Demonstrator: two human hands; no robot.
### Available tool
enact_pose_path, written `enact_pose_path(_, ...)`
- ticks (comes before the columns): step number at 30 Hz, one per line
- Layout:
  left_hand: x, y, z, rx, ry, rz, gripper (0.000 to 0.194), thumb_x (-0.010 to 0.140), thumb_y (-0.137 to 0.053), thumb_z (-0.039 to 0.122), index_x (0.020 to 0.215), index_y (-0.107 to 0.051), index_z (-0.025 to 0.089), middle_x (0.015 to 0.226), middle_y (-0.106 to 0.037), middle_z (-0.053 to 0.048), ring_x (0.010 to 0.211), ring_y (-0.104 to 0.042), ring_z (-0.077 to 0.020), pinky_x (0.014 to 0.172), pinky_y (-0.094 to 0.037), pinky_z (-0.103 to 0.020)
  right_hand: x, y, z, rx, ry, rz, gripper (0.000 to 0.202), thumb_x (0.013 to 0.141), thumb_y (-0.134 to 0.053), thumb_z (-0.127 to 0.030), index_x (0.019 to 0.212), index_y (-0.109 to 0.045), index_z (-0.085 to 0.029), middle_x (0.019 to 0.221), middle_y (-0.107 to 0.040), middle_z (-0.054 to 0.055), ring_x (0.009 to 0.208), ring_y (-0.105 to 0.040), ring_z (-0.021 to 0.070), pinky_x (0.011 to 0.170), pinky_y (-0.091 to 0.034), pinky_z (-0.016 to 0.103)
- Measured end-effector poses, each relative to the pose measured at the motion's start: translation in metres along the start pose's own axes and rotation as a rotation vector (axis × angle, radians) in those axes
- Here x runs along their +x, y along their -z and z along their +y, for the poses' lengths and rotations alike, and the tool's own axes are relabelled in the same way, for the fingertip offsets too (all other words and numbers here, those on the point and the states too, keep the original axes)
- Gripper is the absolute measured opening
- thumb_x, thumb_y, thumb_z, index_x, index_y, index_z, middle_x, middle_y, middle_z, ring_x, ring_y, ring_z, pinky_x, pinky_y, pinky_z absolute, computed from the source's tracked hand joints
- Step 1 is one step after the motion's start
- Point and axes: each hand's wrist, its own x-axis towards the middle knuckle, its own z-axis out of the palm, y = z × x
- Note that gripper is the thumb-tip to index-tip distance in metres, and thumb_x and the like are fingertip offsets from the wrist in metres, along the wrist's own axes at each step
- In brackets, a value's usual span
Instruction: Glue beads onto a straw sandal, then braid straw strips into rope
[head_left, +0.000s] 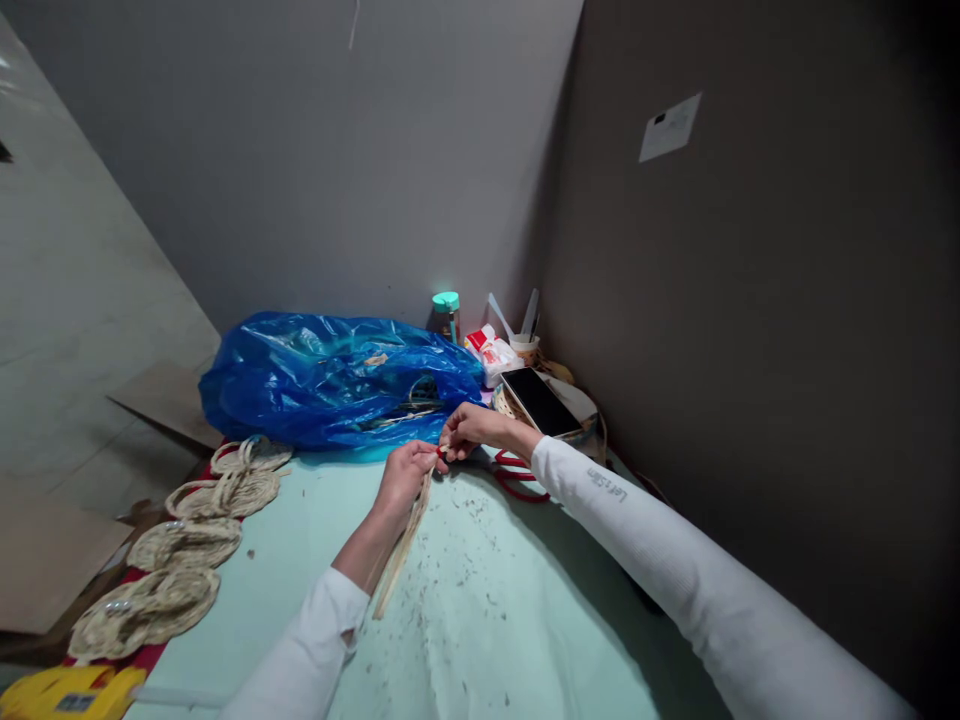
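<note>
My left hand [405, 475] is closed, its fingertips pinching the upper end of a thin bundle of pale straw strands [405, 555]. The loose ends of the strands hang down toward me over the table. My right hand [474, 428] meets it from the right, fingers pinched at the same end of the straw. A small red spot [441, 453] shows between the two sets of fingertips; I cannot make out what it is. Just right of my hands lie scissors with red handles [519, 486], partly hidden under my right forearm.
A blue plastic bag [300, 385] lies behind my hands. Several woven straw slippers [184, 543] line the left edge, above a yellow glue gun [71, 692]. A phone [544, 402] rests on a basket near a jar [445, 318]. Scraps dot the pale green tabletop [525, 620].
</note>
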Motion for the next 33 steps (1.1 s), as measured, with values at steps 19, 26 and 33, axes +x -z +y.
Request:
enact_pose_path(19, 0.003, -0.004, 0.002, 0.227, -0.178, -0.044, 0.021, 0.067, -0.068, 0.036, 0.077, -0.064, 0.017, 0.057, -0.066, -0.001, 0.059, -0.061, -0.0169, 0.06, -0.041, -0.025, -0.033, -0.03, 0.011, -0.09, -0.03, 0.305, 0.015, 0.075, -0.055, -0.016, 0.068, -0.067, -0.009, 0.057, -0.058, 0.002, 0.046, -0.043, 0.0053, 0.04, -0.032, 0.015)
enact_pose_path(26, 0.002, -0.003, 0.006, 0.538, -0.253, 0.033, 0.01, 0.075, -0.058, 0.031, 0.073, -0.062, 0.022, 0.064, -0.065, -0.002, 0.067, -0.058, -0.0207, 0.066, -0.037, -0.029, -0.025, -0.037, 0.004, -0.199, -0.119, 0.339, 0.015, 0.073, -0.057, -0.02, 0.065, -0.066, -0.011, 0.06, -0.062, 0.003, 0.049, -0.051, 0.008, 0.043, -0.037, 0.015)
enact_pose_path(33, 0.0, -0.011, 0.005, 0.68, -0.233, 0.093, 0.01, 0.079, -0.044, 0.025, 0.074, -0.053, 0.024, 0.074, -0.062, -0.004, 0.075, -0.053, -0.0235, 0.065, -0.032, -0.03, -0.028, -0.052, -0.004, -0.37, -0.162, 0.432, 0.022, 0.078, -0.051, -0.026, 0.069, -0.066, -0.012, 0.073, -0.068, 0.009, 0.067, -0.063, 0.0195, 0.056, -0.045, 0.024)
